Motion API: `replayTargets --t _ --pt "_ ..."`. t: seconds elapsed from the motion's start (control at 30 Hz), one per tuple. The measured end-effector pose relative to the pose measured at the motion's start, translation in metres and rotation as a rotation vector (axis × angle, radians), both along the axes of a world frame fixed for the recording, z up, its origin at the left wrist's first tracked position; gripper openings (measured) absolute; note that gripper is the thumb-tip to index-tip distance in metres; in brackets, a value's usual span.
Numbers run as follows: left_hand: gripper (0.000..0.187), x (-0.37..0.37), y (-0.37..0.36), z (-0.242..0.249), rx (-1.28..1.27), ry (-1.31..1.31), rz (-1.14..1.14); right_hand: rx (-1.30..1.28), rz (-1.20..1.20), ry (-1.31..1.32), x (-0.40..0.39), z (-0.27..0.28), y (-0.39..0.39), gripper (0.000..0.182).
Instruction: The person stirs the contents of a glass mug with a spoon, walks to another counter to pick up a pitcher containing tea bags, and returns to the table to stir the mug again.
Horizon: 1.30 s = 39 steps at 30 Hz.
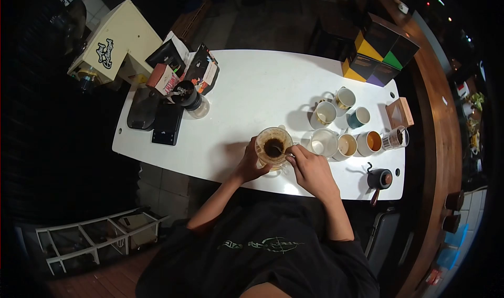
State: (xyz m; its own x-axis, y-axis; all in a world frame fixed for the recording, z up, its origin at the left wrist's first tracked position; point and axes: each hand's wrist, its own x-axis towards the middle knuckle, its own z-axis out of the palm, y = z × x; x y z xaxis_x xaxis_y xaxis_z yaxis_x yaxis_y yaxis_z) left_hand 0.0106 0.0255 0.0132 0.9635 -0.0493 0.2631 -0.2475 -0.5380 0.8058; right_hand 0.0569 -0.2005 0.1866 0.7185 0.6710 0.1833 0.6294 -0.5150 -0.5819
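Observation:
Dark wet coffee grounds sit in a coffee dripper (261,136) lined with a paper filter, which stands over a glass vessel near the table's front edge. My left hand (249,166) is wrapped around the dripper's left side. Pinched in my right hand (311,171) is a thin spoon (282,152), its tip down in the grounds; most of its handle is hidden by my fingers. Just right of the dripper stands a clear glass cup (323,142), close to my right fingers, and beside it a mug (346,146) with a pale inside.
More cups, including a teal one (358,117), stand on the white table (252,88). A black gooseneck kettle (379,179) is at the right front corner. A coffee grinder (195,99), scale (167,125) and packets are at left. Dark boxes (375,51) stack at back right.

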Motion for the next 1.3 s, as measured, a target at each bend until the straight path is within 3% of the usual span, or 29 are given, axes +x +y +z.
replayTargets --t 0.2,0.53,0.7,1.3 --pt "0.082 0.0 -0.004 0.011 -0.062 0.017 0.014 0.056 0.051 -0.063 0.006 0.006 0.004 0.012" --pt "0.082 0.003 0.005 0.021 -0.032 0.051 -0.07 0.113 -0.121 0.024 -0.004 0.007 0.02 0.008" --pt "0.079 0.0 0.007 0.028 0.132 0.075 -0.067 0.093 -0.18 -0.026 -0.012 0.001 0.026 0.012" --pt "0.078 0.003 0.012 0.039 0.109 0.117 -0.122 0.172 -0.283 0.092 -0.02 0.005 0.033 0.007"
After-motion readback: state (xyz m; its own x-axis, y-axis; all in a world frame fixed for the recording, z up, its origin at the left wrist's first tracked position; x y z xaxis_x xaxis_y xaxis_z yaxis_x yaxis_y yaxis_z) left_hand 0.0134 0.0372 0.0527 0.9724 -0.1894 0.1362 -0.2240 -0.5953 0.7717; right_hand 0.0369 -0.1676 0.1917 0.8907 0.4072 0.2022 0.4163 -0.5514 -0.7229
